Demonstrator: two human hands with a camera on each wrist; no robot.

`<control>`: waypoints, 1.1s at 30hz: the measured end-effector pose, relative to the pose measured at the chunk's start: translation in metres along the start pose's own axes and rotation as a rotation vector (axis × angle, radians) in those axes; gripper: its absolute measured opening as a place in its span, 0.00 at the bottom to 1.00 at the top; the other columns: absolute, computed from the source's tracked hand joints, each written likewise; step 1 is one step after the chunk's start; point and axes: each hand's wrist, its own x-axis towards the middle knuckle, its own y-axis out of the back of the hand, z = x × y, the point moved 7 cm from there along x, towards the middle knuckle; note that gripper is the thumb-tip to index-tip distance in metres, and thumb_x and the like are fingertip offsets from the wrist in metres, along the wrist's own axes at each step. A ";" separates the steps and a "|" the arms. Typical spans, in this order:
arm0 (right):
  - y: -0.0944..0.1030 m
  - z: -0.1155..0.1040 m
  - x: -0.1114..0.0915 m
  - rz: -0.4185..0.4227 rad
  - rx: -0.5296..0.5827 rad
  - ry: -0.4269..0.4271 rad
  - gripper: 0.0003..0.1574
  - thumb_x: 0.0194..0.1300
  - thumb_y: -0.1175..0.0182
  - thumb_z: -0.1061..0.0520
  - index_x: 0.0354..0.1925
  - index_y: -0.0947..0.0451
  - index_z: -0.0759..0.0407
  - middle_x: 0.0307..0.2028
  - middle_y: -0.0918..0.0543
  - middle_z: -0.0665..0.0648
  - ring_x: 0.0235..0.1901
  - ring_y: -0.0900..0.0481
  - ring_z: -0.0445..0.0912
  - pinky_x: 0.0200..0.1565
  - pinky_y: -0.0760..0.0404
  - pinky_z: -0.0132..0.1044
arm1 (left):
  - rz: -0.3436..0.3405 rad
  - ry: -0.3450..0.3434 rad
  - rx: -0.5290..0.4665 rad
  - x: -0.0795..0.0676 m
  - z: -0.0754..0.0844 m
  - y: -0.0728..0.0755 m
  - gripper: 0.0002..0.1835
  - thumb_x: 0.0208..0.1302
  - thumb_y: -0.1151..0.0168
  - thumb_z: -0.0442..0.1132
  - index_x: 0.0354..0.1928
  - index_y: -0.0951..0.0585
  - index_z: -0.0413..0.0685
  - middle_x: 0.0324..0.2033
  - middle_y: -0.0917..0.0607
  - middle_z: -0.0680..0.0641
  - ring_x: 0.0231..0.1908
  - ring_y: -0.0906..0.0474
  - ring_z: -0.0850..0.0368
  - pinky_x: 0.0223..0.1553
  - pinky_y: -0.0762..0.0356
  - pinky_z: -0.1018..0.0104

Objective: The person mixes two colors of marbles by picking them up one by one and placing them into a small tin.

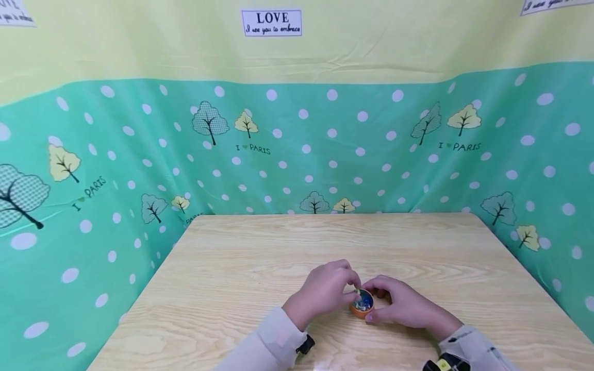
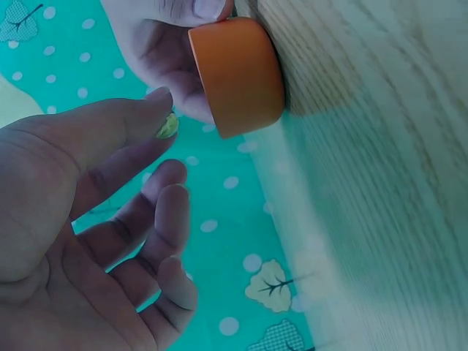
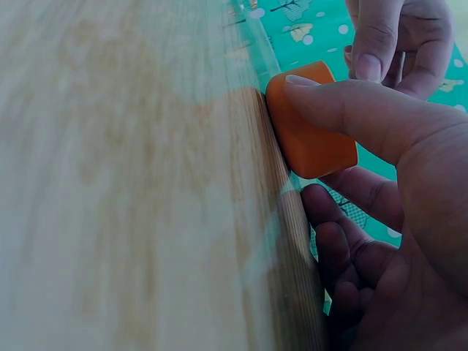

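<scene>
A small orange cup (image 1: 361,311) stands upright on the wooden table, with blue and pale little pieces (image 1: 365,301) inside. My right hand (image 1: 405,304) grips the cup from the right, thumb on the near side and fingers on the far side. Above the cup's left rim is my left hand (image 1: 327,287). Its thumb and index finger pinch a small yellow-green piece (image 2: 168,126), mostly covered by the fingertips, so its kind cannot be told. The left hand's other fingers are loosely bent. In the right wrist view the orange cup (image 3: 311,131) hides its own contents.
The light wooden table (image 1: 260,247) spreads out around both hands. A green and yellow cloth (image 1: 325,123) with dots and trees hangs behind it and along the sides. Each wrist wears a dark strap, the right strap (image 1: 446,363) near the bottom edge.
</scene>
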 end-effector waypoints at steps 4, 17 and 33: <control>0.001 0.000 0.001 0.003 0.000 -0.005 0.31 0.55 0.22 0.36 0.55 0.20 0.34 0.49 0.19 0.43 0.50 0.25 0.46 0.53 0.26 0.35 | -0.002 0.006 0.006 0.000 0.001 -0.001 0.09 0.63 0.25 0.50 0.44 0.09 0.63 0.38 0.17 0.58 0.31 0.30 0.71 0.32 0.30 0.77; 0.000 0.000 0.000 0.000 0.002 0.006 0.31 0.55 0.23 0.37 0.57 0.20 0.35 0.49 0.18 0.42 0.50 0.25 0.45 0.53 0.26 0.34 | -0.015 0.011 0.003 -0.001 0.001 0.001 0.08 0.64 0.25 0.49 0.44 0.09 0.64 0.37 0.17 0.59 0.31 0.30 0.70 0.31 0.30 0.76; -0.001 0.001 0.001 -0.015 0.043 0.001 0.32 0.55 0.22 0.39 0.57 0.19 0.38 0.51 0.17 0.43 0.52 0.24 0.46 0.53 0.27 0.35 | -0.074 0.057 0.010 -0.012 -0.013 0.003 0.09 0.62 0.24 0.50 0.43 0.10 0.63 0.40 0.17 0.59 0.34 0.28 0.69 0.35 0.27 0.74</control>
